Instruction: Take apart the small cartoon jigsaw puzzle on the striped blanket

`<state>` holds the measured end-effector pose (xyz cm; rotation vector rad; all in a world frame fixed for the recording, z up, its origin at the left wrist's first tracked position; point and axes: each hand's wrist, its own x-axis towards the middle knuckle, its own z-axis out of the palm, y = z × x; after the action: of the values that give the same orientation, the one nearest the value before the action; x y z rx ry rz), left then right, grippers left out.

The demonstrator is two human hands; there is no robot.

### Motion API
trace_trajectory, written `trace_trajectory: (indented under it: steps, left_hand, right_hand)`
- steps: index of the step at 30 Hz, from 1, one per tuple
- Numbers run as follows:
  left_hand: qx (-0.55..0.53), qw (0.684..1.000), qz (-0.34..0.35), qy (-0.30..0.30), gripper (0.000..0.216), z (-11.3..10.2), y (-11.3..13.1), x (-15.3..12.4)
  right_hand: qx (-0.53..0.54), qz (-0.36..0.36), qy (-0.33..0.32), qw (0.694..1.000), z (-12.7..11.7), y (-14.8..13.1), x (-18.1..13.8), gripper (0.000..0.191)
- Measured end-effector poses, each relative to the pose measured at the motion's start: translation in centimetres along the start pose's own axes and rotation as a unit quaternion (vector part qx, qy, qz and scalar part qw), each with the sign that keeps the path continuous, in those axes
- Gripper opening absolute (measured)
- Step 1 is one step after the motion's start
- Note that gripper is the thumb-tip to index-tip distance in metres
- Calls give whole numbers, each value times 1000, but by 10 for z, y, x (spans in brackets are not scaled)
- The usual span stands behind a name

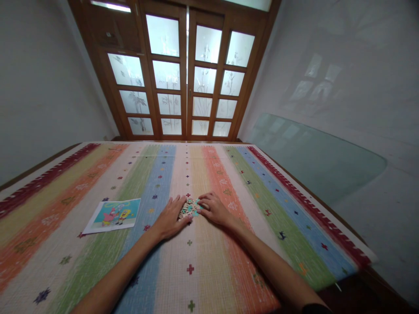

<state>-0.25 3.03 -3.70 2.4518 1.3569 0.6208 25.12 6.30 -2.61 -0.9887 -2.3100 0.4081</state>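
Observation:
A small heap of puzzle pieces (189, 208), tan and turquoise, lies on the striped cloth (209, 261) in the middle of the table. My left hand (169, 218) lies flat on the cloth with its fingers spread, touching the heap's left side. My right hand (214, 208) rests on the heap's right side, fingers curled over the pieces. Whether either hand grips a piece is hidden. A printed cartoon picture (114, 214) lies flat to the left of my left hand.
The striped cloth covers most of a wooden table whose right edge (327, 205) runs close to a white wall. A sheet of glass (314, 157) leans against that wall. A wooden door with frosted panes (186, 74) stands beyond the far edge.

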Motion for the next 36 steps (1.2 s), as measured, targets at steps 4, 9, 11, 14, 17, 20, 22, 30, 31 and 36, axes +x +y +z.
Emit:
trace_trajectory:
  steps: [4,9,11,14,17,20,22,30,31,36]
  left_hand:
    - [9,1000,16,-13,93,0,4,4]
    - [12,999,30,-10,94,5,7,16]
    - [11,999,36,-6,93,7,9,21]
    - [10,999,44,0,90,12,13,29]
    - [13,999,45,4,84,18,20,36]
    - [19,999,46,7,68,24,29,43]
    - [24,998,50,8,51,26,34,46]
    - [15,996,91,13,27,22,25,50]
    - [12,995,94,15,28,21,21,51]
    - [9,996,80,32,31,8,-8,54]
  right_hand:
    - [22,4,1,1000,2,-8,2,20]
    - [60,45,24,997,-7,-6,-3,26]
    - [74,69,45,994,-12,-1,-7,26]
    - [93,108,86,986,-16,8,-15,28]
    - [111,144,131,975,-16,17,-22,30]
    - [123,173,170,962,-13,24,-26,32]
    - [127,183,187,957,-12,27,-26,32]
    - [123,167,191,959,-16,20,-25,26]
    - [121,165,189,961,-16,20,-26,26]
    - [109,156,176,966,-17,19,-26,28]
